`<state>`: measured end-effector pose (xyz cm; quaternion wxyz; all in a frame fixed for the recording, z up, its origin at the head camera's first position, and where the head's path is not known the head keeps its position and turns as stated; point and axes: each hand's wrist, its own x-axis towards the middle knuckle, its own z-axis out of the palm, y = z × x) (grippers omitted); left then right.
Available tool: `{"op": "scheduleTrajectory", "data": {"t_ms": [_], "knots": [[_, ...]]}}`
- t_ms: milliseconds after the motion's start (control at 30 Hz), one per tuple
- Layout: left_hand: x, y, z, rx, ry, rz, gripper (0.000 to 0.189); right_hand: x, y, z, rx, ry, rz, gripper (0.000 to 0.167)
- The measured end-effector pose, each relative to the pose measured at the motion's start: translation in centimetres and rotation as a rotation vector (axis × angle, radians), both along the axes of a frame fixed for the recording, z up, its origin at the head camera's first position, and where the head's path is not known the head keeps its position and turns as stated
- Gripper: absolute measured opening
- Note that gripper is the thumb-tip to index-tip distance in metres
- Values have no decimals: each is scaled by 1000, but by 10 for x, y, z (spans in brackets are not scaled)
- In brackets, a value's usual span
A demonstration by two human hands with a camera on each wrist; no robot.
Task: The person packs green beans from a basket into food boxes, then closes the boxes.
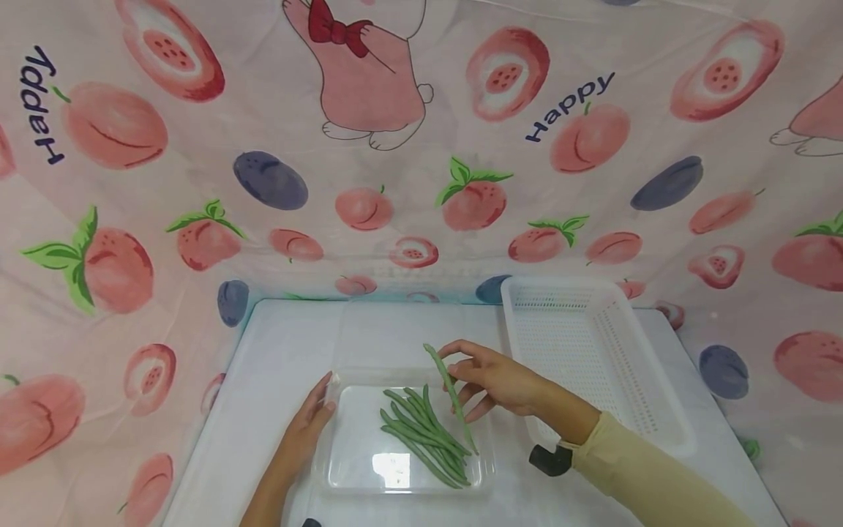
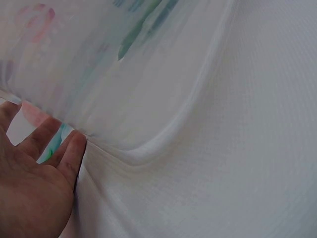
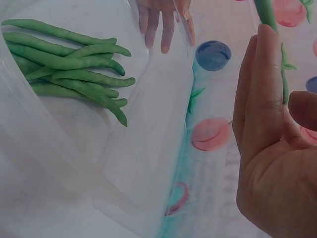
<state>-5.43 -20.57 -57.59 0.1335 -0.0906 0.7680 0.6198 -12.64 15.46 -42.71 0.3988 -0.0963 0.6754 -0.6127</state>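
Note:
A clear plastic box (image 1: 342,468) stands on the white table, with a pile of green beans (image 1: 421,432) lying toward its right side. My left hand (image 1: 307,421) touches the box's left wall with its fingertips; in the left wrist view those fingers (image 2: 74,148) are fairly straight. Above the box's right edge, my right hand (image 1: 497,380) holds a single green bean (image 1: 451,395) between thumb and fingers. The bean tilts, its upper end pointing away from me. The right wrist view shows only parts of this bean (image 3: 266,12), as the fingers cover the rest.
A white perforated basket (image 1: 579,344) stands to the right, partly behind my right forearm. The white table (image 1: 283,337) meets a hanging cloth (image 1: 395,176) printed with peaches at the back and sides. A small green thing (image 1: 751,448) shows at the right edge.

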Motion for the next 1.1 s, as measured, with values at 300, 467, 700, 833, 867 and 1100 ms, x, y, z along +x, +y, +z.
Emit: {"op": "scheduleTrajectory", "data": {"t_ms": [300,467,700,833,867,1100], "knots": [[-1,0,-2,8,2,0,59,-1,2,0,7,-3,6,36],[-2,0,-2,19,11,-3,58,-2,4,-1,-4,-5,1,37],[-2,0,-2,38,15,4,56,0,5,-4,10,-26,-28,35],[-1,1,-1,8,22,2,56,1,6,-5,-15,-28,-29,36],[-1,1,-1,-3,24,1,56,1,7,-5,-23,-24,-26,37],[-2,-1,3,-42,37,-21,57,-4,12,-6,0,36,-48,43]]}}
